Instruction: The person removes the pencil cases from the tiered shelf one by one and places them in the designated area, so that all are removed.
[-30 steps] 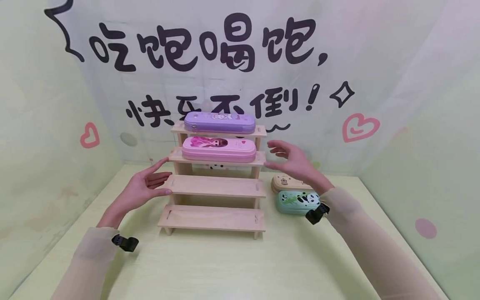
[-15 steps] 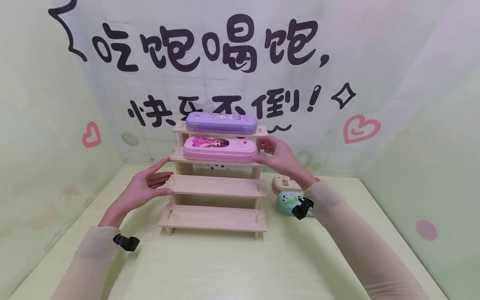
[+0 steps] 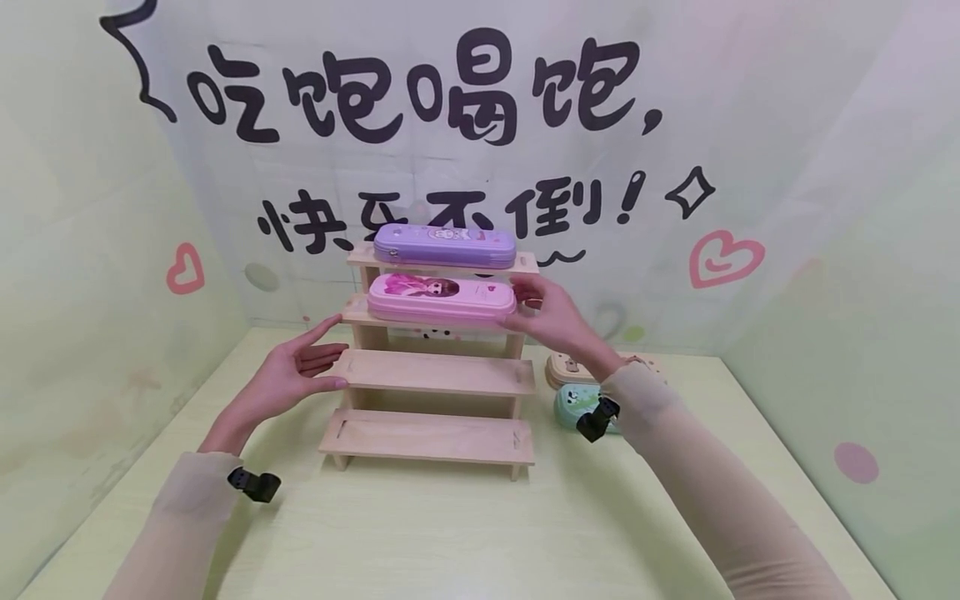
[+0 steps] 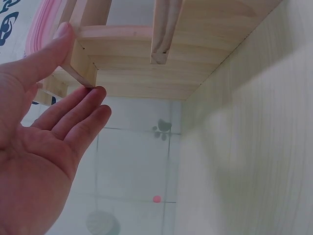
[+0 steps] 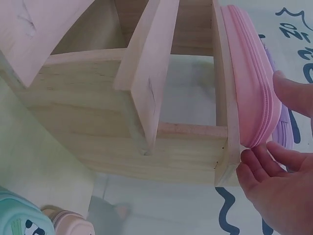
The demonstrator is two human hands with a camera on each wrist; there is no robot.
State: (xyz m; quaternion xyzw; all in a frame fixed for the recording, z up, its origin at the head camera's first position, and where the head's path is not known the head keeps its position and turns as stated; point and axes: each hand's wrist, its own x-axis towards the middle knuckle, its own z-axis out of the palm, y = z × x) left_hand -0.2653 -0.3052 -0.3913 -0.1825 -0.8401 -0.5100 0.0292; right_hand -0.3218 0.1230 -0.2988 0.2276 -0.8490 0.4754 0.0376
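Note:
My right hand pinches the right end of a pink pencil case with a girl printed on its lid, thumb at the front and fingers curled at the end. The case lies on the second step from the top of a wooden tiered stand. My left hand touches the left end of the stand with rather straight fingers, and the left wrist view shows the fingertips right at a step's edge. A purple pencil case lies on the top step.
A green pencil case with a panda print sits on the table right of the stand, partly covered by my right wrist. Behind it lies a beige pencil case. A printed wall stands close behind.
My right hand has moved left from beside the stand to the pink pencil case's right end and now pinches it. My left hand stays at the stand's left side.

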